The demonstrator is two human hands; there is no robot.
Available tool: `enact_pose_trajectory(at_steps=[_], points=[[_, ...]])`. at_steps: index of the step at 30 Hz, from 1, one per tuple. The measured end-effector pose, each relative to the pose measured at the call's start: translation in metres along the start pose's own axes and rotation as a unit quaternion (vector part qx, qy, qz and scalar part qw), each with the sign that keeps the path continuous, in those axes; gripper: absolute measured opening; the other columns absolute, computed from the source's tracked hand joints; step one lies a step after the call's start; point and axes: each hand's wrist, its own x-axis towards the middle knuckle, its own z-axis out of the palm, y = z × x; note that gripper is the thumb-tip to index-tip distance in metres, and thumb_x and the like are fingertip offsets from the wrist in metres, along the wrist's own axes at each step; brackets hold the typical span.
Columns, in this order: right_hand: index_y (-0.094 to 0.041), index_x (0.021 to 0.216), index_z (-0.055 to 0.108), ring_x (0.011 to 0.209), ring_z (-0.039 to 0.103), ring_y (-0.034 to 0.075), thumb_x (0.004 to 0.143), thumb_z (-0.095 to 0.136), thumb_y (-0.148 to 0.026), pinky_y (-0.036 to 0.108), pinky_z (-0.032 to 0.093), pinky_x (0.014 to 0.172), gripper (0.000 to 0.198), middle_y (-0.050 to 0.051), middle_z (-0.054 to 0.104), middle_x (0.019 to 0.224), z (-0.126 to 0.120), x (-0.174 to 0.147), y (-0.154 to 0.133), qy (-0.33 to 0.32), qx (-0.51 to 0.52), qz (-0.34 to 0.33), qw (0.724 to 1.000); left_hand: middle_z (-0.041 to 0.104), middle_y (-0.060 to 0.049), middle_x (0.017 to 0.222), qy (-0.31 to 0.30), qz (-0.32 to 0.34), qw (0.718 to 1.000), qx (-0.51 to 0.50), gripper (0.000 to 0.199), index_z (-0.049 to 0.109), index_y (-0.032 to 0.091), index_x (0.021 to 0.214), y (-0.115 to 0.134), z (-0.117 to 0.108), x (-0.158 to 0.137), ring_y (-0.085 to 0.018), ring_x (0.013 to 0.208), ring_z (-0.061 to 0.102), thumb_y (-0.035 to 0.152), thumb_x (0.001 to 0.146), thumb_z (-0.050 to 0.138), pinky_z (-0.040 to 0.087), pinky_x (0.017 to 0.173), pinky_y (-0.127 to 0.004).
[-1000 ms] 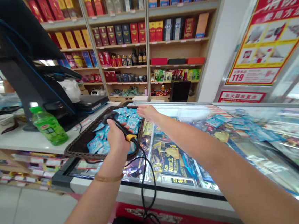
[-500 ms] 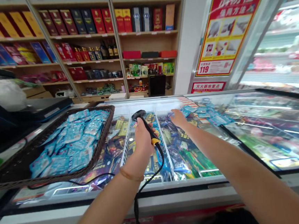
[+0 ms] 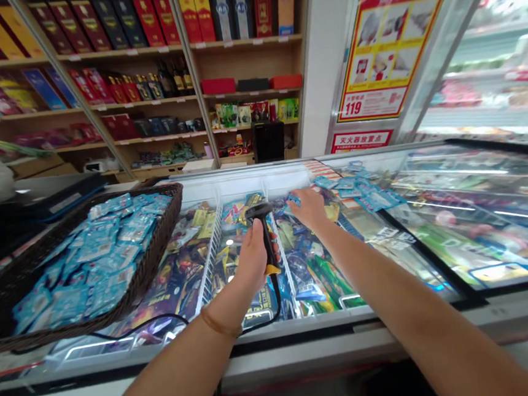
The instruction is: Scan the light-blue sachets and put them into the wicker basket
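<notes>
Wrapped round a black and yellow handheld barcode scanner (image 3: 268,241) is my left hand (image 3: 252,254); the scanner's head points up and away, over the freezer's middle basket. My right hand (image 3: 310,209) hovers above the frozen goods with fingers bent together. A bit of blue, apparently a small blue packet (image 3: 294,199), shows at its fingertips, mostly hidden by the hand. Just right of that hand, more blue packets (image 3: 374,194) lie loose on the freezer's glass. At the left, a dark brown wicker basket (image 3: 158,256) holds a heap of similar blue packets (image 3: 97,249).
The chest freezer (image 3: 313,341) spans the front, with white wire dividers (image 3: 211,252) between its bagged goods. The scanner's black cable (image 3: 278,295) trails over its front edge. Behind stand wooden shelves (image 3: 250,42) of boxes and a red-and-yellow fire-hydrant poster (image 3: 384,45).
My right hand has drawn slightly left from the loose packets, and blue now shows at its fingertips. The scanner has turned more upright and moved slightly right. The view has shifted.
</notes>
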Motion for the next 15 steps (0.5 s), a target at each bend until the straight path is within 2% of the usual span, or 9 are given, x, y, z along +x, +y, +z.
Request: enact_pose_trajectory(at_steps=[2,5,7,11,15], points=[[-0.016,0.141,0.061,0.137,0.052,0.039,0.090,0.069,-0.052,0.050,0.039,0.113,0.063,0.022,0.062,0.144,0.003,0.001,0.005,0.008,0.005,0.027,1.000,0.060,0.003,0.069,-0.004,-0.008,1.000,0.006,0.055,0.056,0.020,0.093,-0.001,-0.001,-0.001,-0.010,0.041,0.050,0.073,0.082,0.068,0.036,0.037,-0.023],[-0.016,0.131,0.065,0.135,0.054,0.042,0.078,0.081,-0.059,0.051,0.041,0.111,0.071,0.023,0.063,0.140,0.008,0.005,0.015,-0.055,0.025,0.069,0.996,0.061,0.002,0.070,-0.006,-0.013,1.000,0.014,0.056,0.056,0.020,0.092,-0.002,-0.002,-0.001,-0.010,0.040,0.050,0.074,0.082,0.067,0.036,0.037,-0.024],[-0.018,0.127,0.066,0.132,0.057,0.042,0.073,0.086,-0.056,0.050,0.043,0.110,0.069,0.022,0.065,0.136,0.009,0.008,0.019,-0.064,0.051,0.087,0.993,0.061,0.001,0.069,-0.005,-0.017,1.000,0.018,0.057,0.056,0.019,0.090,-0.001,-0.002,-0.002,-0.010,0.041,0.050,0.075,0.083,0.066,0.037,0.038,-0.025],[-0.019,0.126,0.062,0.117,0.066,0.033,0.070,0.087,-0.038,0.045,0.050,0.102,0.065,0.014,0.071,0.124,0.003,0.013,0.026,-0.020,0.143,0.085,0.986,0.059,0.001,0.066,-0.018,-0.025,0.999,0.022,0.058,0.055,0.019,0.088,-0.001,-0.001,-0.002,-0.011,0.044,0.052,0.076,0.082,0.065,0.036,0.038,-0.024],[-0.021,0.114,0.066,0.099,0.069,0.025,0.066,0.083,-0.026,0.039,0.054,0.092,0.051,0.003,0.072,0.104,-0.005,0.018,0.030,-0.007,0.292,0.054,0.955,0.060,0.001,0.068,-0.051,-0.007,0.998,0.020,0.059,0.056,0.019,0.091,-0.004,-0.002,-0.003,-0.010,0.043,0.050,0.077,0.081,0.066,0.036,0.037,-0.023]])
